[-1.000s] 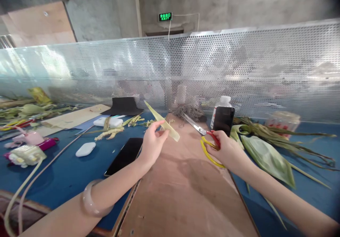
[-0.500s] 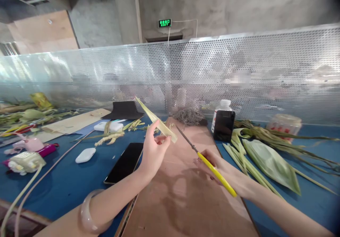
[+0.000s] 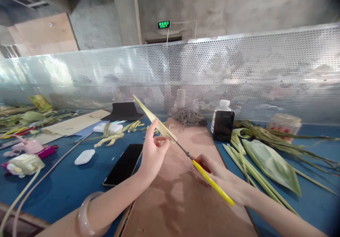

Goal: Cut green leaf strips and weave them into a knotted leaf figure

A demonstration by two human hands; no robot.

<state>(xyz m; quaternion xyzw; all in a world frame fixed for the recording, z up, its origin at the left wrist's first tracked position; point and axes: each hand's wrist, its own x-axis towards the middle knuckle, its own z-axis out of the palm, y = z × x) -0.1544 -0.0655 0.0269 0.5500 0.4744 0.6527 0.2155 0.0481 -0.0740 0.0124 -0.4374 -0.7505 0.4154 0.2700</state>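
Note:
Pinched between the thumb and fingers of my left hand (image 3: 155,150) is a pale green-yellow strip of husk or leaf (image 3: 150,114), its narrow tip pointing up and to the left. My right hand (image 3: 212,173) grips scissors (image 3: 204,175) with yellow handles and a trace of red. The scissor blades reach up-left to the wide lower end of the strip, close to my left fingertips. Whether the blades are parted there I cannot tell. Both hands are above a brown wooden board (image 3: 170,201).
Left of the board lie a black phone (image 3: 123,164), a white earphone case (image 3: 85,157) and a pink cord (image 3: 54,168). A dark bottle (image 3: 223,122) stands right, beside green leaves (image 3: 271,166) and a jar (image 3: 284,127). Grey tangled fibre (image 3: 188,118) sits at the board's far end, before a perforated metal screen (image 3: 225,67).
My right hand has moved left and slightly down, bringing the scissor blades from beside the strip onto its lower end. My left hand keeps nearly the same place.

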